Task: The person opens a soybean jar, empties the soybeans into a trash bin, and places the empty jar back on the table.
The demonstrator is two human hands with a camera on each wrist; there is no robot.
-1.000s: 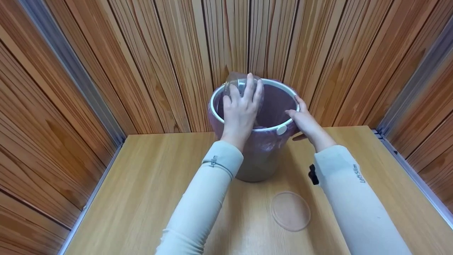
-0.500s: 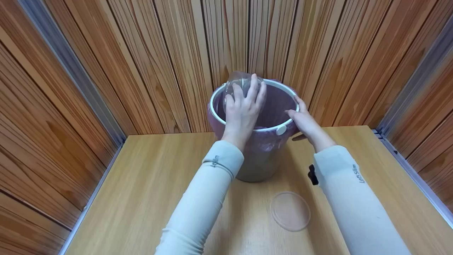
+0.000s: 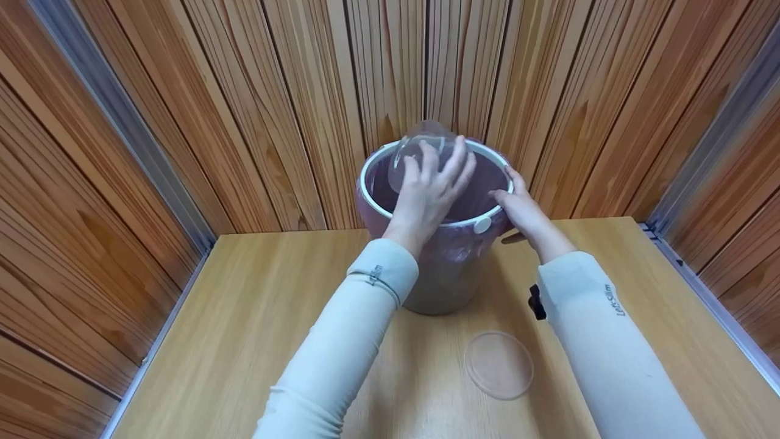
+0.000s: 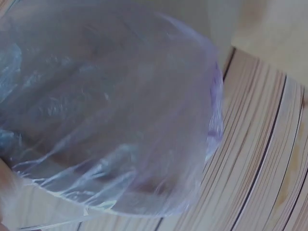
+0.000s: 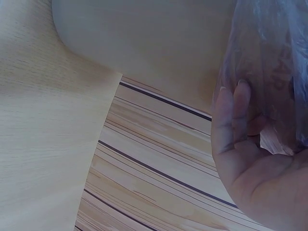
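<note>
Surroundings: wooden table (image 3: 256, 317), enclosed on three sides by vertical wood-slat walls (image 3: 244, 91) with metal corner strips. A round clear lid (image 3: 499, 364) lies flat on the table, near the bin's base on the person's side, between the two sleeves and touching neither. A small black object (image 3: 535, 302) shows at the right sleeve's edge; cannot tell what it is.

Bin (image 3: 448, 268): stands upright at the back of the table, close to the rear wall, long axis vertical, mouth up. White rim ring on top; purple plastic liner bag (image 3: 457, 250) draped over the rim and down the outside.

Clear container (image 3: 420, 149): held over the bin's mouth at the far-left part of the rim, tipped over with its closed end up and toward the rear wall. Its opening faces down into the bin.

Left hand (image 3: 429, 195): fingers spread and curved over the clear container, gripping it from above. It blocks the view of the bin's interior.

Right hand (image 3: 524, 210): on the bin's right rim, thumb inside and fingers outside against the liner, holding the rim. The right wrist view shows the fingers (image 5: 231, 120) lying against the bag film.
</note>
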